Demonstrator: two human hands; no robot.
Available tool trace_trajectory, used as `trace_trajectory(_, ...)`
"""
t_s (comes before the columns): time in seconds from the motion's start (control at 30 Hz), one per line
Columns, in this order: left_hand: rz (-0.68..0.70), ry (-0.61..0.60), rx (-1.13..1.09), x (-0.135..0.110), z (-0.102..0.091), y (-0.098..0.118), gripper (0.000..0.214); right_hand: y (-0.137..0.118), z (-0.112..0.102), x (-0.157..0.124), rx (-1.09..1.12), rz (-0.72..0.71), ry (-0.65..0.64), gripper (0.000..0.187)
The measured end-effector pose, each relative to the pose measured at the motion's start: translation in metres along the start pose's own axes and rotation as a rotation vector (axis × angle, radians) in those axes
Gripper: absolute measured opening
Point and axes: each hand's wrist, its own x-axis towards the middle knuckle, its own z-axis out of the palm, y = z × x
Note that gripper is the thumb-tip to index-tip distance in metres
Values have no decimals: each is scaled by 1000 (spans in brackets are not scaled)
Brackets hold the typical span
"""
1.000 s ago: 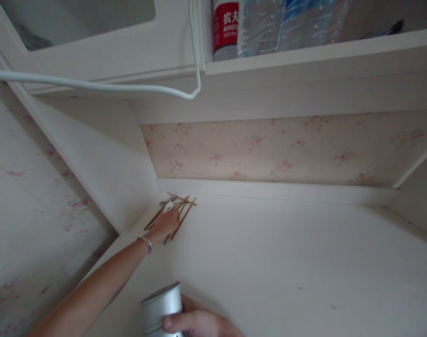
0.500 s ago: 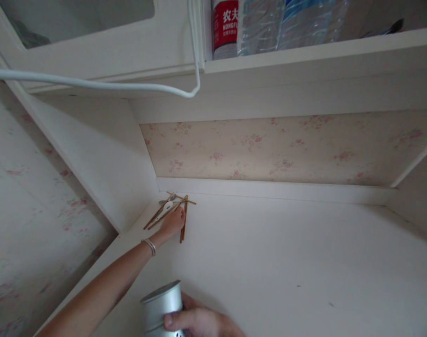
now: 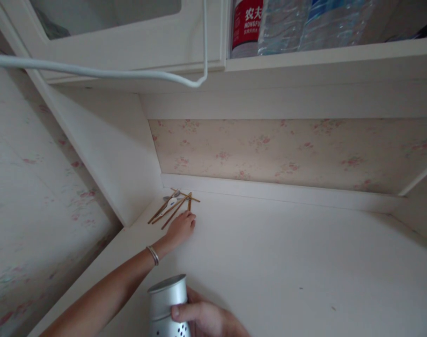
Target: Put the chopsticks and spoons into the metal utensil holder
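My left hand (image 3: 181,228), a bracelet on its wrist, reaches to the back left corner of the white surface. Its fingers are closed round a pair of brown chopsticks (image 3: 189,204), whose ends show beyond the knuckles. Just left of it lie several loose chopsticks (image 3: 169,217), crossing one another, with a white spoon (image 3: 170,204) and a metal spoon (image 3: 177,192) among them. Low in the view, my right hand (image 3: 209,313) grips a silver metal utensil holder (image 3: 168,299) with round holes in its side. The holder stands nearly upright, its rim facing up; its bottom is out of view.
A white cable (image 3: 129,74) hangs across the upper left, before a cabinet door (image 3: 136,49). Plastic bottles (image 3: 283,28) stand on the shelf (image 3: 322,56) above. White side panels and a flowered back wall (image 3: 255,145) bound the white surface (image 3: 269,248).
My left hand has drawn slightly toward me and right, and one chopstick now lies apart, left of it. The utensil holder has risen a little in view, and the camera has turned slightly.
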Motion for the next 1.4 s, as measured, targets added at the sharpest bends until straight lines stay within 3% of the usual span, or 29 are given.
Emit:
trace_trajectory(0.37, 117, -66, -122, 14, 11, 3, 51, 2, -5, 1, -3, -2, -4, 72)
trace_trajectory(0.73, 109, -82, -336, 35, 22, 19, 38, -1, -4, 0, -8, -13, -23, 75)
trace_trajectory(0.9, -27, 38, -521, 13, 20, 22, 37, -10, 1, -7, -76, 15, -53, 70)
trace_trajectory(1.07, -274, 150, -744, -39, 18, 32, 31, -17, -13, -9, -53, -84, -122, 75)
trace_trajectory(1.13, -353, 183, -854, -58, 15, 39, 35, -21, -23, -13, -18, -149, -60, 79)
trace_trajectory(1.2, -427, 180, -991, -72, 11, 45, 37, -28, -33, -18, -9, -265, 100, 78)
trace_trajectory(1.4, -405, -168, -1198, -79, 0, 46, 34, -64, -55, -12, -200, -702, 726, 58)
